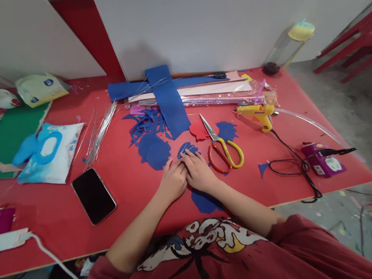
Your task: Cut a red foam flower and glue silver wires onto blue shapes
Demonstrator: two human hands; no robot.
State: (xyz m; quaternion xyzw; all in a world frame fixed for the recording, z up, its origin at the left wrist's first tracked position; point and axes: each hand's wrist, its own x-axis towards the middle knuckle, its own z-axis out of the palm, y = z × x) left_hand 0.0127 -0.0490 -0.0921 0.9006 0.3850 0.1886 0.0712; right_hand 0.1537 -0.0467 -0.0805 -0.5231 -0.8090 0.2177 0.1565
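Observation:
My left hand (174, 179) and my right hand (199, 172) are pressed together at the table's middle, fingers closed. Just beyond the fingertips shows a rounded blue felt piece (192, 147) with short thin wires across it. The right fingers rest on its near edge; what the left fingers pinch is hidden. Scissors (213, 130) with one red and one yellow handle lie right of my hands, blades pointing away, partly over a red cut-out (197, 131). Several round blue cut-outs (155, 152) lie to the left. Another blue piece (205, 202) lies under my right wrist.
Blue scraps (147, 124) and crossed blue strips (168, 100) lie farther back. Loose wires (102, 132), a phone (94, 196) and a wipes pack (51, 151) are leftward. Rightward are a yellow glue gun (259, 114), its looped black cord (292, 168) and a purple power socket (323, 160).

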